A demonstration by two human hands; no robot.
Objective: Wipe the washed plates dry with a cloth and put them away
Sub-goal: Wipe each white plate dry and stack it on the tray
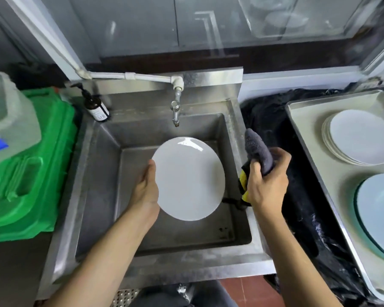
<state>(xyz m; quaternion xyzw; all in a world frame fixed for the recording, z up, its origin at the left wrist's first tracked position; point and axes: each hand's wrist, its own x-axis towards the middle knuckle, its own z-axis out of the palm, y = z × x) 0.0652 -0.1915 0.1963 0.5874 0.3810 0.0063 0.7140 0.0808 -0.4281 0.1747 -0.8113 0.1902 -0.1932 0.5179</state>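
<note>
- The white plate (190,179) is held tilted above the steel sink (98,151), below the tap (175,111).
- Your left hand (145,191) grips its left rim, thumb on top.
- Your right hand (267,185) clutches a grey and yellow cloth (256,149), just beside the plate, not touching it.
- A tray (308,120) on your right carries a stack of plates (357,138).

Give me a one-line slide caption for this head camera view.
Left hand holds a white plate over the sink; right hand grips a grey cloth.
</note>
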